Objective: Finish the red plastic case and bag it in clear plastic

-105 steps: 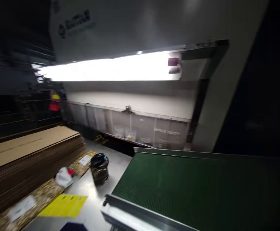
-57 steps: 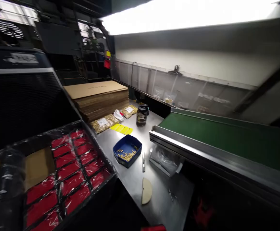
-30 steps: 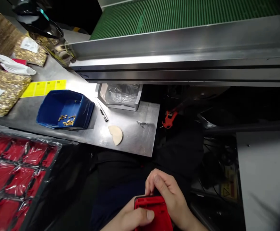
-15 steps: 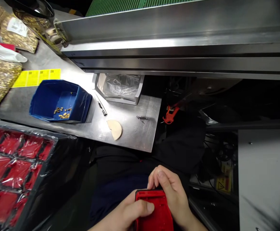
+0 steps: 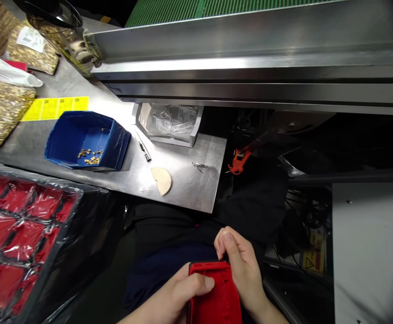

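Observation:
Low in the head view, my left hand point(image 5: 186, 290) grips a red plastic shell with a black outer edge point(image 5: 216, 301); my thumb presses on its hollow inner face. My right hand point(image 5: 242, 263) is beside the shell's upper right corner, thumb and curled fingers pressed together. Whatever that pinch holds, if anything, is hidden. The right palm lies along the shell's right side. The shell's lower end runs out of the picture.
On the metal table point(image 5: 189, 193) are a blue bin point(image 5: 118, 144) with small brass parts, a grey bin point(image 5: 196, 130) of plastic bags, a cutter knife point(image 5: 144, 150) and a cream half-disc point(image 5: 163, 181). A crate of wrapped red shells point(image 5: 24, 240) stands left; an orange tool point(image 5: 238, 162) hangs right.
My right hand has shifted slightly up and right, its fingertips now a little apart from the shell's top edge. The left hand still holds the shell, moved slightly up and left.

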`<move>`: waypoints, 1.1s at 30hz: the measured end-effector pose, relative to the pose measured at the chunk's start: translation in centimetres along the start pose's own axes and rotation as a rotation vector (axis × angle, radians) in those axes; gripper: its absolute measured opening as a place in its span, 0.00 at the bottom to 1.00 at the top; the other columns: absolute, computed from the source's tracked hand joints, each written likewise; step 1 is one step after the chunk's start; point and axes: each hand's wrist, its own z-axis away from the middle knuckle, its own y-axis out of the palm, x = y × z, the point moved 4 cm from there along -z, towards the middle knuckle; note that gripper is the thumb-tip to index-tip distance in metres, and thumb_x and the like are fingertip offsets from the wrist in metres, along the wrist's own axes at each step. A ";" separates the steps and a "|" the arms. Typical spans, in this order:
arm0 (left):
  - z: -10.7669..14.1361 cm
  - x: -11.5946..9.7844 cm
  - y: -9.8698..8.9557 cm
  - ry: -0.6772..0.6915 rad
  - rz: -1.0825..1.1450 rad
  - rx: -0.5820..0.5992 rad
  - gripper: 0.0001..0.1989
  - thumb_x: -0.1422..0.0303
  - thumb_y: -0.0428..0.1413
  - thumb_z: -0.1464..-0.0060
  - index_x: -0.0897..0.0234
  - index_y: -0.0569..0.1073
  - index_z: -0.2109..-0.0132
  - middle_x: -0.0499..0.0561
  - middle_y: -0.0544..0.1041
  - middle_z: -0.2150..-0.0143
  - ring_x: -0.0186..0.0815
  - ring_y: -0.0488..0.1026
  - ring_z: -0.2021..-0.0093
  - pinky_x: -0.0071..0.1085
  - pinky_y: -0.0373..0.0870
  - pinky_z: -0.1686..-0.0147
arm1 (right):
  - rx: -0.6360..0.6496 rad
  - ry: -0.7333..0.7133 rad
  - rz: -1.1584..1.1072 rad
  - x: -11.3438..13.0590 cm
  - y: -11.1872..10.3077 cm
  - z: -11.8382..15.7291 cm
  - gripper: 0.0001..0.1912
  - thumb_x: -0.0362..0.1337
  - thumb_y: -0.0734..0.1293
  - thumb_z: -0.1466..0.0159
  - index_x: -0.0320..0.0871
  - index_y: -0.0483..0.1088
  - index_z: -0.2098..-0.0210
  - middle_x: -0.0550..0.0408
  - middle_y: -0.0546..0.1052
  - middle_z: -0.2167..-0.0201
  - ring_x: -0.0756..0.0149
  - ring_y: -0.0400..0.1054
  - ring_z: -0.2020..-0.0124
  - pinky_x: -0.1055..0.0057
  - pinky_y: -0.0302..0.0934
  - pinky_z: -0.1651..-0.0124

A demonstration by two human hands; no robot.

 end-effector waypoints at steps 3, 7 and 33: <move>-0.1 -0.1 0.0 0.005 0.016 0.006 0.15 0.67 0.64 0.44 0.68 0.74 0.51 0.57 0.80 0.61 0.38 0.77 0.63 0.33 0.70 0.57 | -0.014 -0.002 0.017 -0.1 0.0 -0.1 0.25 0.49 0.57 0.24 0.44 0.62 0.75 0.58 0.66 0.75 0.69 0.60 0.72 0.70 0.56 0.67; 0.0 -0.1 0.2 -0.010 0.026 0.024 0.17 0.68 0.65 0.45 0.69 0.75 0.51 0.57 0.80 0.60 0.38 0.77 0.62 0.33 0.71 0.57 | 0.018 0.036 -0.050 -0.2 0.2 0.0 0.24 0.50 0.58 0.25 0.44 0.65 0.73 0.56 0.71 0.74 0.68 0.64 0.72 0.70 0.59 0.66; -0.9 -0.1 -0.5 -0.023 -0.031 0.084 0.18 0.67 0.64 0.44 0.70 0.75 0.48 0.60 0.82 0.57 0.46 0.80 0.57 0.37 0.72 0.55 | -0.117 0.015 0.090 -0.8 -0.5 0.4 0.25 0.51 0.57 0.24 0.45 0.57 0.75 0.60 0.61 0.77 0.69 0.56 0.73 0.69 0.53 0.68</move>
